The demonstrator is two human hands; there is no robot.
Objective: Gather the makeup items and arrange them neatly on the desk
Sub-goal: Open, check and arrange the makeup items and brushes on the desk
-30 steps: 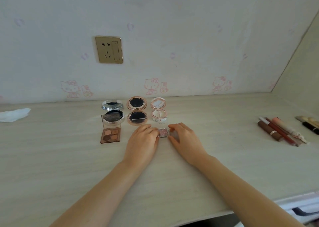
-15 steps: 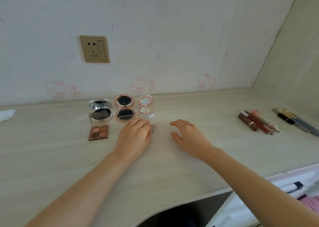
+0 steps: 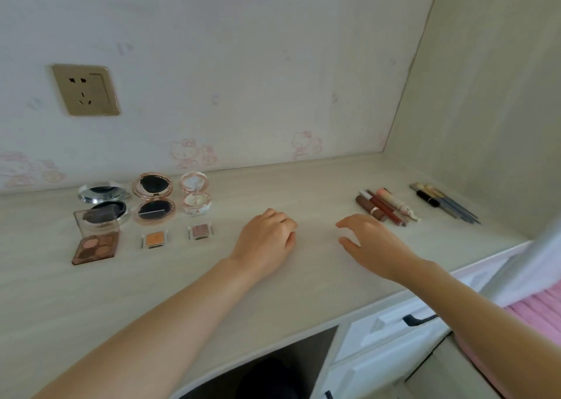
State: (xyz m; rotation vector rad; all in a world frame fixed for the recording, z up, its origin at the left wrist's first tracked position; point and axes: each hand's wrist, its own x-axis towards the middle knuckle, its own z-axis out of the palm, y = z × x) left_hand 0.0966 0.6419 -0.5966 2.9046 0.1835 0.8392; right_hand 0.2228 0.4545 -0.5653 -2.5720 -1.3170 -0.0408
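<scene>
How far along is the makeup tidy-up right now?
Done: three open compacts, the palette and two small eyeshadow pans sit in rows. In hand: nothing; left hand and right hand are empty. Left: lip tubes and brushes on the right.

I see bare desk [image 3: 315, 186] between the compacts [image 3: 153, 200] and lip pencils [image 3: 385, 207]; brushes [image 3: 443, 203] seemingly crowd the side wall [image 3: 485, 110].

From my remote feed: pale wood-grain desk [image 3: 303, 283] met cartoon-cat wallpaper [image 3: 243, 64], gold wall socket [image 3: 86, 90] at left, white drawers [image 3: 385, 338] w/ dark handle below.
</scene>
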